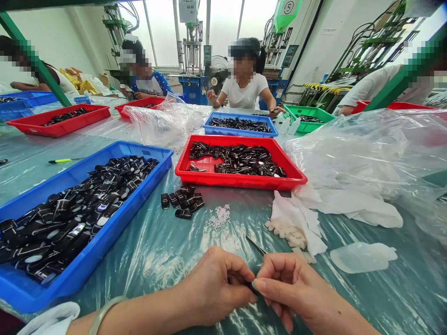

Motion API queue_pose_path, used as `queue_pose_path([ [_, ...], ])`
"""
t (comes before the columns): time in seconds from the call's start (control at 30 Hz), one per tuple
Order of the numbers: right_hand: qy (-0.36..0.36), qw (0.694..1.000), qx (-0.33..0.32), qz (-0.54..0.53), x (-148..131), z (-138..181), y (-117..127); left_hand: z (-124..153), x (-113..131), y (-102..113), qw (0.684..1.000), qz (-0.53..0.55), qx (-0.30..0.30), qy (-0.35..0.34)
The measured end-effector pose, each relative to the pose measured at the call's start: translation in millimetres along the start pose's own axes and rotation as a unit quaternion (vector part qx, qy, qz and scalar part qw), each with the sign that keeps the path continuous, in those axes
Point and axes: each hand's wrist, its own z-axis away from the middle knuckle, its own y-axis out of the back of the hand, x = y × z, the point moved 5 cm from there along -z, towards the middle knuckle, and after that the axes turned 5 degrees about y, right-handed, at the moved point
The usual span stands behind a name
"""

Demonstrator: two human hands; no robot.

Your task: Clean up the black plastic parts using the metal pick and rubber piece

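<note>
My left hand [223,284] is closed around a small black plastic part [252,287], mostly hidden by the fingers. At the part's right end my right hand [284,284] pinches with thumb and forefinger. A slim pointed metal tool [255,244] sticks out behind the right hand; whether that hand grips it or it lies on the table I cannot tell. Beyond my hands lies a small pile of similar black parts [183,201], beside white scraps [220,217]. A red tray [240,182] behind them and a blue tray [139,204] at left hold many more.
White cloths [296,214], a translucent plastic bottle [363,257] and crumpled clear plastic sheeting [377,153] lie on the right. A yellow-green pen [64,161] rests at far left. Across the table a person [246,86] sits behind another blue tray [240,132]. Several co-workers sit around.
</note>
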Motion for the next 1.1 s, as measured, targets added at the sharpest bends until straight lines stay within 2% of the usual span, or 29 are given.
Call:
queue_pose_path([
  [0.2, -0.002, 1.0, 0.008, 0.018, -1.1, -2.8, -2.1, -0.5, -0.2, -0.2, 1.0, 0.009, 0.006, -0.009],
  [0.3, 0.01, 0.999, 0.009, 0.03, -1.0, -4.5, -2.4, -3.0, -3.2, -1.3, 0.998, 0.064, -0.005, 0.015],
  [0.43, 0.058, 0.996, 0.015, 0.064, -2.8, -4.8, 2.3, -5.1, -5.4, -1.0, 0.986, 0.148, -0.022, 0.069],
  [0.5, 0.113, 0.989, 0.026, 0.095, -8.8, -2.0, 6.3, -5.0, -3.8, -0.1, 0.981, 0.178, -0.031, 0.075],
  [0.63, 0.232, 0.943, 0.054, 0.232, -26.1, 8.4, 9.2, -4.5, -1.5, 0.3, 0.972, 0.217, -0.057, 0.07],
  [0.77, 0.252, 0.906, 0.052, 0.337, -30.6, 10.2, 3.5, -4.8, -1.7, 0.4, 0.969, 0.23, -0.065, 0.062],
  [0.9, 0.324, 0.864, 0.056, 0.381, -30.4, 11.3, -4.4, -3.2, -2.4, -0.2, 0.971, 0.221, -0.07, 0.057],
  [1.1, 0.466, 0.785, 0.079, 0.4, -29.6, 20.9, -8.4, -0.5, -4.5, -1.6, 0.973, 0.197, -0.1, 0.071],
])
